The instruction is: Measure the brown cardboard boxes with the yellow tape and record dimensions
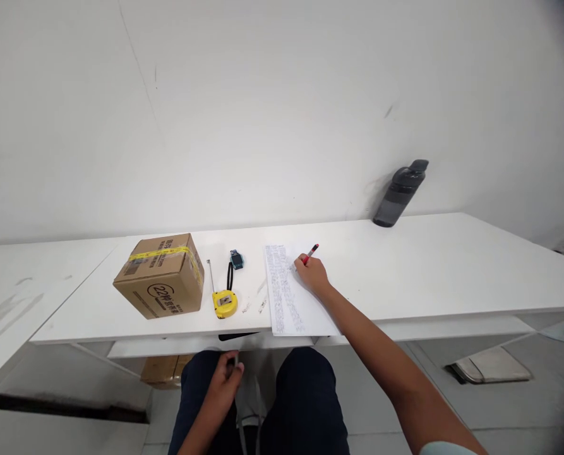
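Note:
My right hand (312, 275) is closed around a red pen (312, 253) with a dark upper end, and rests on a sheet of paper (305, 309). Dense handwriting covers the left part of the sheet; my hand and forearm hide some of the rest. Down by my left knee, my left hand (227, 378) is curled, with a small greyish thing partly showing between thumb and fingers. Left of the paper lies a yellow tape measure (225, 304) with its black wrist strap and a bit of blade out. Beyond it is a small dark watch (237, 260).
A taped cardboard box (168, 284) stands on the white table (405, 272), left of the tape measure. At the back right, a dark bottle (399, 194) stands by the wall. Beneath the table are another carton (161, 371) and a flat pale object (492, 366) at right.

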